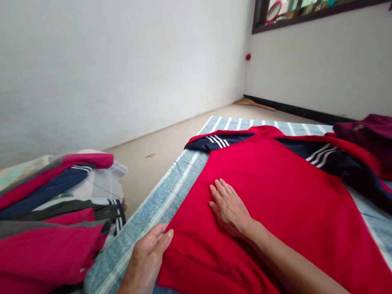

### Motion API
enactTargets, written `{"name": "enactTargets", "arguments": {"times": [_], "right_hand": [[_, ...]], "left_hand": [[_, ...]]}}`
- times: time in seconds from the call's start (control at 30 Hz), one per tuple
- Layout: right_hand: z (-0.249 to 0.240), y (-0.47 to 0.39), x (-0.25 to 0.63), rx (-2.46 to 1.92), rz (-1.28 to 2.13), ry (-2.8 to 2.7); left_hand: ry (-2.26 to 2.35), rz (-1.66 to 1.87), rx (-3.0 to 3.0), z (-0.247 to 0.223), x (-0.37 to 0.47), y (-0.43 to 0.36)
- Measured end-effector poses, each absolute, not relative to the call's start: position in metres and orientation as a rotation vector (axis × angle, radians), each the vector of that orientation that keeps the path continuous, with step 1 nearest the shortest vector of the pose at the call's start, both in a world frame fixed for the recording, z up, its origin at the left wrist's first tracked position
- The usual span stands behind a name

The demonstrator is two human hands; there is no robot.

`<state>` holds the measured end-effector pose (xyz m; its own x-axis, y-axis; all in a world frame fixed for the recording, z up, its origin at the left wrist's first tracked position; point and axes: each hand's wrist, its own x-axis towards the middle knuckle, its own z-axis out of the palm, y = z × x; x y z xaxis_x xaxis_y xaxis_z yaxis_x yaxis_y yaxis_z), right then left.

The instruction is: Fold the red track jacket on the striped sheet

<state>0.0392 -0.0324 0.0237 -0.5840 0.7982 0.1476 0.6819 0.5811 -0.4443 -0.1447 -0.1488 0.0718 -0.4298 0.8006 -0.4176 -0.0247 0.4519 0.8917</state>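
A red garment (275, 188) with navy shoulder panels and white stripes lies spread out, its collar at the far end. My left hand (149, 255) pinches its left edge near the lower corner, thumb on top. My right hand (229, 207) rests flat on the red cloth, fingers extended, holding nothing. Beneath the garment is a blue cloth (176, 181) with white stripes. Near my right forearm the red fabric is wrinkled. The left sleeve is tucked back along the shoulder, while the right one stretches out to the right.
Several garments (55, 253) in pink, navy and grey are stacked at the left. A dark maroon garment (367, 139) lies at the far right. Beyond the cloth, a wooden-looking object (255, 103) rests by the wall corner. A dark-framed window (318, 14) is at the top right.
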Motion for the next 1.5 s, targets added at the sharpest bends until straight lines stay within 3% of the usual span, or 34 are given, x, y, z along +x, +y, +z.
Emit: {"name": "enactTargets", "arguments": {"times": [0.3, 0.7, 1.17, 1.5], "right_hand": [[0.026, -0.034, 0.039, -1.167, 0.480, -2.500], [0.027, -0.034, 0.035, -1.154, 0.486, -2.552], [0.031, -0.035, 0.038, -1.208, 0.444, -2.505], [0.036, -0.062, 0.032, -1.021, 0.423, -2.601]], "left_hand": [[1.760, 0.936, 0.755, 0.078, -0.149, -0.145], [1.655, 1.003, 0.522, 0.080, -0.148, -0.149], [1.806, 0.956, 0.817, 0.075, -0.146, -0.143], [1.816, 0.949, 0.834, 0.077, -0.142, -0.139]]}}
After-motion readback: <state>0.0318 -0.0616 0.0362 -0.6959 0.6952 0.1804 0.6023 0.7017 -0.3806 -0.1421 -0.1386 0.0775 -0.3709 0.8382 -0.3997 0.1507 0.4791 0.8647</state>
